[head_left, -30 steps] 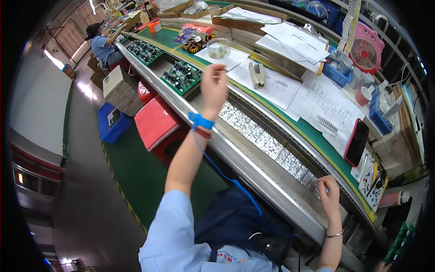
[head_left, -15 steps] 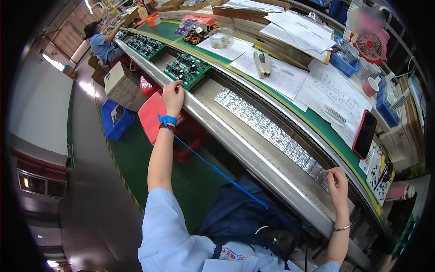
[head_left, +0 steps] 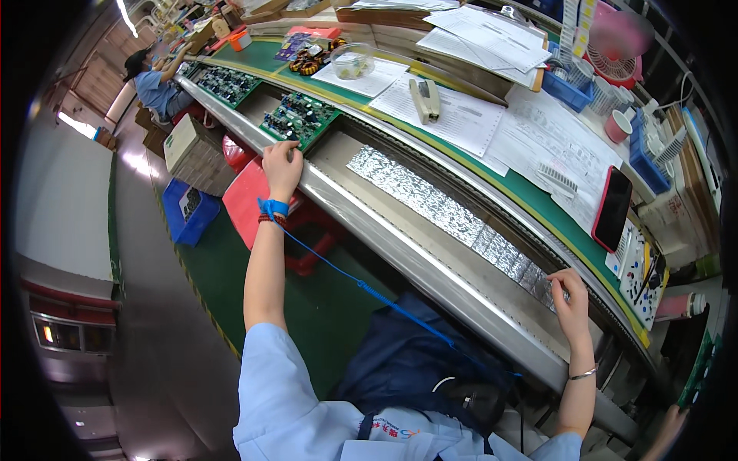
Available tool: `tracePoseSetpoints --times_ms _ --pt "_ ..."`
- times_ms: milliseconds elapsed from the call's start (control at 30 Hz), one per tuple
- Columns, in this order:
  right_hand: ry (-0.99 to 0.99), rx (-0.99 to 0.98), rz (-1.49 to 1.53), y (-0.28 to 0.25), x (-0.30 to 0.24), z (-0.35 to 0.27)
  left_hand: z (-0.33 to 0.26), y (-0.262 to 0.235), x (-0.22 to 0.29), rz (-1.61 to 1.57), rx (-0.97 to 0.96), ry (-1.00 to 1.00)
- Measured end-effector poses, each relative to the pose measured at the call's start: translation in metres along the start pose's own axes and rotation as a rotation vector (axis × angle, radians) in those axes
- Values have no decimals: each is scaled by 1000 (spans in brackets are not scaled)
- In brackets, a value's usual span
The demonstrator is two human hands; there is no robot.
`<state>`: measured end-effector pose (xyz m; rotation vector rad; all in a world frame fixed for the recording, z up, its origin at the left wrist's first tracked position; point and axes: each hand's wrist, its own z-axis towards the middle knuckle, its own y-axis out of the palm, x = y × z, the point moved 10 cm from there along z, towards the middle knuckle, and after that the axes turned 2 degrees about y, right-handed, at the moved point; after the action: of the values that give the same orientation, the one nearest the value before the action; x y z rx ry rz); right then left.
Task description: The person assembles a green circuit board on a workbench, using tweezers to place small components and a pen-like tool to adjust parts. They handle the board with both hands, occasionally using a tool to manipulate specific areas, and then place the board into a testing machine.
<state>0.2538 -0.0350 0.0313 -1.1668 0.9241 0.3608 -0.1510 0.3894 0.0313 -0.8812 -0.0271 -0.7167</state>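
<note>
My left hand (head_left: 282,169) reaches over the metal rail to the near edge of a green circuit board (head_left: 300,121) crowded with components. Its fingers are bent and closed at that edge; their undersides are hidden. Around the wrist sits a blue strap (head_left: 274,207) with a coiled blue cord (head_left: 377,293). My right hand (head_left: 570,301) hovers over the near right end of the conveyor channel (head_left: 461,265), by the strip of shiny silver sheet (head_left: 419,192). Its thumb and forefinger are bent and slightly apart, and nothing shows between them.
More populated boards (head_left: 223,84) sit farther up the line, where a co-worker (head_left: 154,84) sits. Beyond the channel lie papers (head_left: 453,123), a stapler (head_left: 424,101), a phone (head_left: 613,209) and a clear round tub (head_left: 353,61). Another person's hand (head_left: 670,430) shows at lower right beside a green board (head_left: 698,373).
The whole view has shifted, so the scene sits further left. My left hand stays at the board's near edge. My right thumb and forefinger look slightly more spread.
</note>
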Motion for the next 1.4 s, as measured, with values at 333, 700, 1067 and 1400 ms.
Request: tracePoseSetpoints --times_ms 333,700,1067,1400 --pt "-90 12 -19 -7 3 6 4 24 -35 -90 -127 -39" --pt "-167 206 -120 -30 -5 -4 -44 2 94 -197 -159 141" --pt "-173 412 -464 -49 -4 8 -109 -24 240 -320 -255 273" --pt "-217 415 -500 -44 -15 6 -171 -40 353 -497 -396 412"
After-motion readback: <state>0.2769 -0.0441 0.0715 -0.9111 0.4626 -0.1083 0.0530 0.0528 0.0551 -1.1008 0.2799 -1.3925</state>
